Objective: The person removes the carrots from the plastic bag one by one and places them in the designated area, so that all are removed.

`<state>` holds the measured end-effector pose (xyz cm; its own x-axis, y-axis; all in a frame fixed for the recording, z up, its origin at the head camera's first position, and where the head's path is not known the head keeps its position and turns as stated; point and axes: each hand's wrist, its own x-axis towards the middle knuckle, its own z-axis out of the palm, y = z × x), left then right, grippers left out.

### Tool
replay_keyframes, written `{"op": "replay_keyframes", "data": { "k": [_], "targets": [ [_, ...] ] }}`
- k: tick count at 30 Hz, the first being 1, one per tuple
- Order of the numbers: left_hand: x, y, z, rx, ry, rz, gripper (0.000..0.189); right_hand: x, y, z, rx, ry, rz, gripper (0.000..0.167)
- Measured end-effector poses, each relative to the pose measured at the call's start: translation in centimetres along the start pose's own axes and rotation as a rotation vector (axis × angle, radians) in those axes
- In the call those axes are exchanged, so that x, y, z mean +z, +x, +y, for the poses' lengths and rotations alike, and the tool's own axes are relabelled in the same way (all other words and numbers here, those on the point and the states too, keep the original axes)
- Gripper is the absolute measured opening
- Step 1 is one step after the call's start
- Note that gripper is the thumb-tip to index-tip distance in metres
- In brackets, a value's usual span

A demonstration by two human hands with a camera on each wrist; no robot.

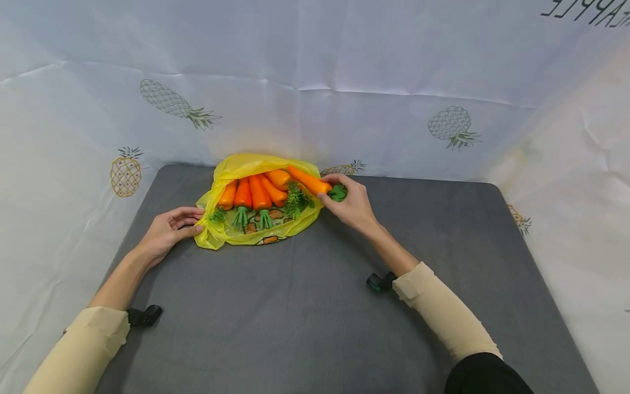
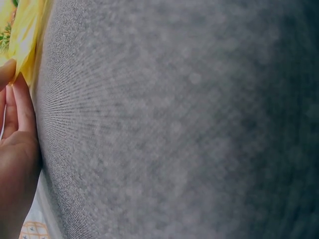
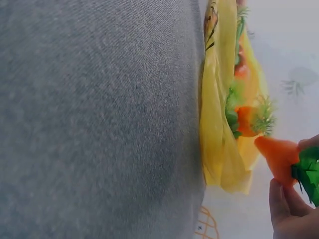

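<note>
A yellow plastic bag lies at the back of the table with its mouth spread open, several orange carrots with green tops inside. My left hand pinches the bag's left edge between thumb and fingers; the left wrist view shows the same pinch on the yellow plastic. At the bag's right side my right hand holds one carrot near its leafy end, its tip pointing up and left over the bag opening. In the right wrist view that carrot is between thumb and fingers, green leaves toward the palm.
A grey cloth-covered table extends in front of the bag. Behind and beside it hangs a white sheet printed with pineapples. A black wrist camera mount sticks out from the left wrist, another from the right.
</note>
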<state>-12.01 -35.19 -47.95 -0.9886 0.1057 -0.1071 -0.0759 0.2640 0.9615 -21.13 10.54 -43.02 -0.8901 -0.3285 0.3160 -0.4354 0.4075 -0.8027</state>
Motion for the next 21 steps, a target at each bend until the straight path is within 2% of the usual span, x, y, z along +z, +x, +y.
{"op": "replay_keyframes", "data": {
  "k": [10, 21],
  "targets": [
    [0.1, 0.0, -0.1, 0.022, -0.052, 0.005, 0.040, -1.9, -1.5, -0.1, -0.011, -0.004, 0.065, 0.036],
    [0.1, -0.2, -0.1, 0.020, -0.030, 0.007, 0.037, -3.9, -2.4, -0.4, -0.044, 0.032, 0.148, 0.036]
  ]
}}
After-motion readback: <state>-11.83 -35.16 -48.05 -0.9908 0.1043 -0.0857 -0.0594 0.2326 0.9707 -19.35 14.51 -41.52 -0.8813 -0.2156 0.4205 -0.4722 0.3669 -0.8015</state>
